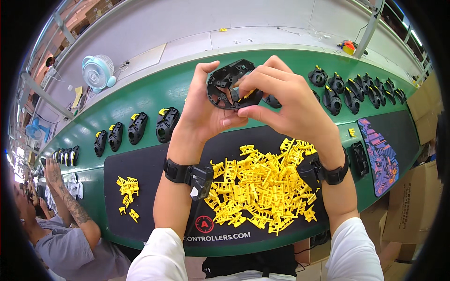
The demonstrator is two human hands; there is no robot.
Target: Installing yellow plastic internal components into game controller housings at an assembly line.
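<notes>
A black plastic mouse shell (220,89) is held up over the table, its hollow, ribbed inside showing. My left hand (199,110) is closed round its left side and underneath, with the thumb raised at the far edge. My right hand (288,96) grips the shell's right side, thumb on the near rim and fingers reaching into the hollow. A bit of a yellow plastic part (247,94) shows inside the shell by the right fingers, which partly hide it. Below my hands, a large heap of yellow plastic parts (262,182) lies on the black mat (145,164).
Black shells with yellow parts (137,129) stand in a row at left; more shells (352,100) cluster at right. A small yellow pile (127,187) lies at left. A patterned mat (378,154), cardboard boxes (412,201) and a fan (97,73) surround the table. A co-worker (70,229) sits at left.
</notes>
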